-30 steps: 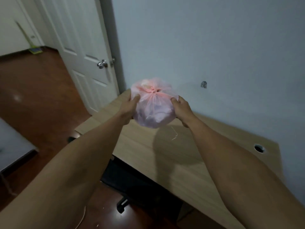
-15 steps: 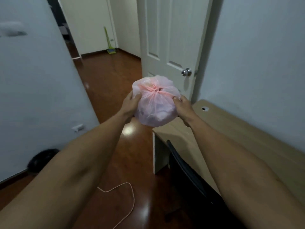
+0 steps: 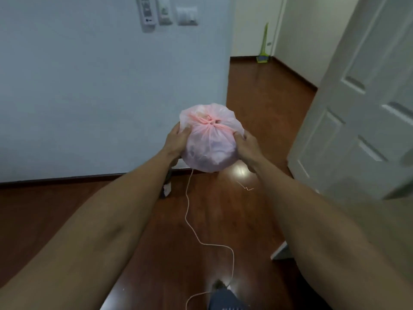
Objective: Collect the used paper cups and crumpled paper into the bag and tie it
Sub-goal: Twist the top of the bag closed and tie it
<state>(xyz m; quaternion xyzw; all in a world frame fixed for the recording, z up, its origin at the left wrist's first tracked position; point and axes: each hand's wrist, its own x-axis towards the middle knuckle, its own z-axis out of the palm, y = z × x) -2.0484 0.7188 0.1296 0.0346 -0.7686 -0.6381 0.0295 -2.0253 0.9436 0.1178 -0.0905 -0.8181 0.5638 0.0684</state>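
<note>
The view has swung left within the last second: the tabletop that lay under the bag is gone from sight, and a pale wall with a switch plate (image 3: 187,15) now fills the far left. The left hand (image 3: 177,142) presses the left side of the pink plastic bag (image 3: 210,144), its grip curled against the film as before. The bag sits between the 2 hands, raised over the wooden floor (image 3: 257,90), with its knot (image 3: 209,121) on top and pale lumps dimly showing through the plastic. The right hand (image 3: 247,145) clasps the right side, thumb near the knot. A thin cord (image 3: 190,222) trails across the near floor, and an open white door (image 3: 366,104) stands at the right. With the bag tied and carried off the tabletop, collecting and tying look finished; probably only setting it down remains.
</note>
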